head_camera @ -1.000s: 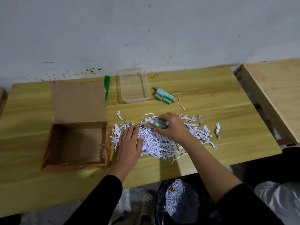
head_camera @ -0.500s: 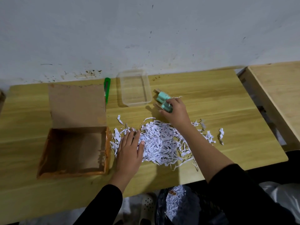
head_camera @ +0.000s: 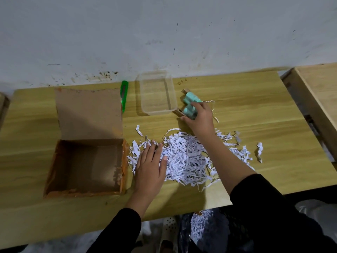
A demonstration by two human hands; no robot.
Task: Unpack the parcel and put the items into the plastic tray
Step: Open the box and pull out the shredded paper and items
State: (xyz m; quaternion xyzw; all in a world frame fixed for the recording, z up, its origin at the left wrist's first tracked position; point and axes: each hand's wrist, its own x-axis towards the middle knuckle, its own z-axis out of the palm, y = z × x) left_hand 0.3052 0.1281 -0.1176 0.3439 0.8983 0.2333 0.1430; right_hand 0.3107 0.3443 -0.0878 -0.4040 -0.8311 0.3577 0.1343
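A clear plastic tray (head_camera: 157, 111) stands with nothing in it at the back of the wooden table. Just right of it lie mint-green cylindrical items (head_camera: 190, 98) with brown ends. My right hand (head_camera: 201, 118) is closed on the nearer mint-green item (head_camera: 188, 111), which touches the table beside the tray. My left hand (head_camera: 151, 168) lies flat, fingers extended, on the left edge of a pile of white shredded paper (head_camera: 187, 158). The opened cardboard parcel box (head_camera: 87, 167) sits at the left, flap back, interior bare.
A green utility knife (head_camera: 124, 95) lies between the box flap and the tray. Loose paper shreds (head_camera: 259, 149) are scattered to the right. A second wooden table (head_camera: 317, 88) adjoins at the right. Below the front edge is a dark bag holding shredded paper (head_camera: 200, 225).
My right hand lifted a mint-green item out of the shredded paper and carried it back to the other items beside the tray. My left hand stayed on the paper.
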